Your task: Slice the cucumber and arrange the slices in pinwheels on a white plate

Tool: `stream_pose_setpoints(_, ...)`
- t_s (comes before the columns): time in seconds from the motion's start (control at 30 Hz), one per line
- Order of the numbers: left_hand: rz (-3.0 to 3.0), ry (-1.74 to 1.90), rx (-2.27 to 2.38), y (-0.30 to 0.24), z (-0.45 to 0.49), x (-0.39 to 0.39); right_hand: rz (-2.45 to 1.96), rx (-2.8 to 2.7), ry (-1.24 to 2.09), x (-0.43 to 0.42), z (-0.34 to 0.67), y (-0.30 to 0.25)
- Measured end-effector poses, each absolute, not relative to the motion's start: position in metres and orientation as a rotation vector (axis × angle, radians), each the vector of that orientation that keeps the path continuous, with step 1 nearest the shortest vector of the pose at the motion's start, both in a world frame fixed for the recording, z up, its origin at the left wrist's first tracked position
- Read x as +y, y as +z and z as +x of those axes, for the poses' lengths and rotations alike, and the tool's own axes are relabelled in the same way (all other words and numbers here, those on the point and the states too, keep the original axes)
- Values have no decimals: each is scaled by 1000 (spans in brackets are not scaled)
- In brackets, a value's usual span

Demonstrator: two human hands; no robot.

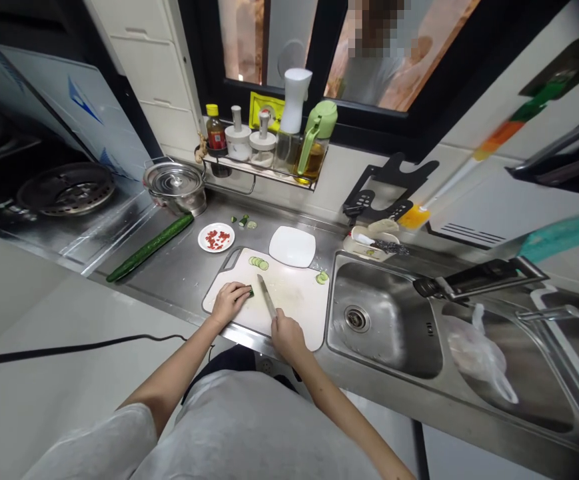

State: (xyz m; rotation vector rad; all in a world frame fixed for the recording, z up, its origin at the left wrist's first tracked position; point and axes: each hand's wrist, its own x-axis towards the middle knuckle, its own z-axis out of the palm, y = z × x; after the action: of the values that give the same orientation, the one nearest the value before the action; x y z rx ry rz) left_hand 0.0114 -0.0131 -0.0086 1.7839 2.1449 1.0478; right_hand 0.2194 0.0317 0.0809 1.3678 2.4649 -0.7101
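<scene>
My right hand grips the handle of a kitchen knife, its blade pointing away from me over the white cutting board. To the left, my left hand is closed on a short piece of cucumber, mostly covered by the fingers. A row of overlapping cucumber slices lies near the board's far edge. More slices sit at its far right corner. Just behind the board is a white square dish. A small plate beyond the left corner holds chopped red pieces.
A whole cucumber lies on the counter at left, near a steel pot. Cucumber ends lie behind the plate. A sink adjoins the board on the right. Bottles stand on a wall rack. A person is beyond the window.
</scene>
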Motion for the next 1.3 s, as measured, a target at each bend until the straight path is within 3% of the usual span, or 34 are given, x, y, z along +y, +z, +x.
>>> stream_pose_setpoints(1.3,1997,906,2093,-8,-3,-5,1354,2371,-770,3,177,83)
